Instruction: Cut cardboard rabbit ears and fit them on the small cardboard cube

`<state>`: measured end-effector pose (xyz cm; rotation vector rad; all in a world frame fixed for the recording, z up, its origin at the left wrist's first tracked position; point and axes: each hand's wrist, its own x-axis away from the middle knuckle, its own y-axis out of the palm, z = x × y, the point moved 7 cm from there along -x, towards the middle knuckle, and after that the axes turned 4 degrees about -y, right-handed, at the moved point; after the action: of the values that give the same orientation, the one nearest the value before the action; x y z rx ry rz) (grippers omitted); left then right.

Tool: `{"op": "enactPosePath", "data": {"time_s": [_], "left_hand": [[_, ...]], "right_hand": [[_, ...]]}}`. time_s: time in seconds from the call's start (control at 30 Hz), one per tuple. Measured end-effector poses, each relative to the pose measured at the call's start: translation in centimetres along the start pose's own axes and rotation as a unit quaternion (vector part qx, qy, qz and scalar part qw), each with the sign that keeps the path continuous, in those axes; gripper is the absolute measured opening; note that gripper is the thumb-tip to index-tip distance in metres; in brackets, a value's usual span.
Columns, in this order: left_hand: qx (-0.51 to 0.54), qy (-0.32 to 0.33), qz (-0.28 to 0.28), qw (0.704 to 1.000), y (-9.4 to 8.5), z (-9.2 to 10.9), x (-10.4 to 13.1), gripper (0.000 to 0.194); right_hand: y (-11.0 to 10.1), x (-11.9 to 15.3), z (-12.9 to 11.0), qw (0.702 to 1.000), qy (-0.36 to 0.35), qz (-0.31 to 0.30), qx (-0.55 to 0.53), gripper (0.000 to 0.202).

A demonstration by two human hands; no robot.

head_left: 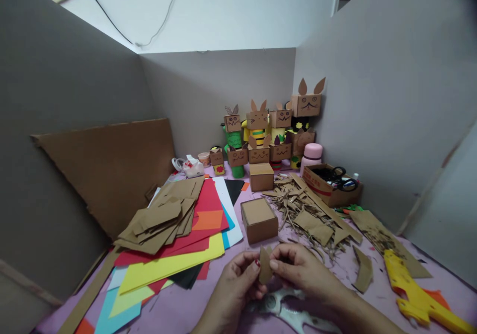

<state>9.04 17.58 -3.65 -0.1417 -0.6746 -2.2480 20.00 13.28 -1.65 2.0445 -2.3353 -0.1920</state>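
Observation:
Close to me, a small pointed piece of brown cardboard point(265, 266) stands upright between my two hands. My left hand point(238, 280) pinches its left side, thumb in front. From the right, my right hand point(303, 268) grips the other edge between thumb and fingers. A second cardboard tip seems to show behind it, but I cannot tell if it is separate. Grey-white scissors point(286, 310) lie on the table under my hands, partly hidden by my right wrist. Just beyond my fingers sits a small closed cardboard box point(260, 220).
Another cardboard box point(261, 177) stands behind, before several cardboard animal figures point(257, 120). Coloured paper point(171, 269) and cardboard sheets point(160, 219) lie left. Cardboard scraps point(309, 214), a yellow glue gun point(406, 289), a tool box point(331, 190) and a pink bottle point(312, 156) are right.

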Motion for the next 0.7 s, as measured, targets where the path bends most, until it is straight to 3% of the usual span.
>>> {"op": "enactPosePath", "data": {"time_s": [0.23, 0.4, 0.57, 0.7], "left_hand": [[-0.021, 0.026, -0.072, 0.997, 1.0, -0.2, 0.1, 0.035], [-0.073, 0.07, 0.017, 0.995, -0.4, 0.6, -0.4, 0.029], [-0.049, 0.047, 0.028, 0.997, -0.4, 0.6, -0.4, 0.029], [-0.049, 0.075, 0.044, 0.995, -0.7, 0.9, -0.3, 0.033]], "right_hand": [[1.4, 0.1, 2.0, 0.993, 0.069, -0.009, -0.093, 0.042], [2.4, 0.5, 2.0, 0.988, 0.089, -0.026, -0.127, 0.038], [1.9, 0.5, 1.7, 0.991, 0.075, -0.014, -0.106, 0.042], [1.5, 0.6, 1.9, 0.993, 0.085, 0.006, -0.082, 0.04]]}}
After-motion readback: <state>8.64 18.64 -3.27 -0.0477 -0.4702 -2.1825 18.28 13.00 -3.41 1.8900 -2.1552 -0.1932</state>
